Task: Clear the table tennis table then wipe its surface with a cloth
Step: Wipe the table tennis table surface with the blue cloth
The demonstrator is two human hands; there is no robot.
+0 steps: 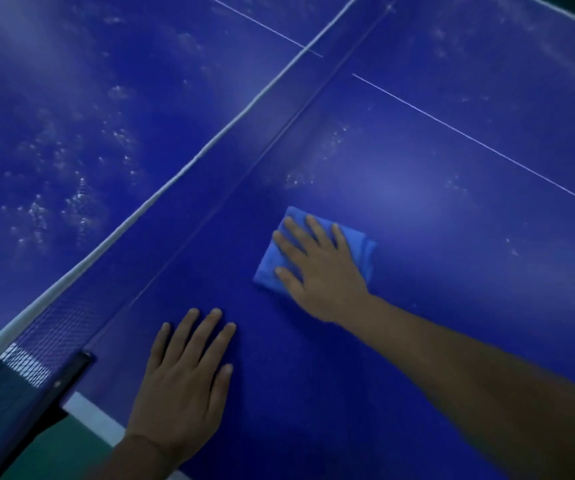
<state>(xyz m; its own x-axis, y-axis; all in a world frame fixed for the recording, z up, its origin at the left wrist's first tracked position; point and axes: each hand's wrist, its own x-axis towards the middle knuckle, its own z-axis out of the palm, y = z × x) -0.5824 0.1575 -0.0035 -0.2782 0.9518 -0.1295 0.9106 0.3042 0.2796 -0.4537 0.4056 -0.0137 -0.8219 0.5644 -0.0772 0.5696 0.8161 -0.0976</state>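
The blue table tennis table [417, 341], its flat top smeared with whitish marks, fills the view. Its dark mesh net with a white top band [189, 161] runs diagonally across it. Just beside the net, the left hand [184, 386] rests flat on the table, fingers straight and nearly together. Farther from the net, the right hand [317, 268] presses spread, straight fingers onto the folded light-blue cloth [362, 251] lying on the table.
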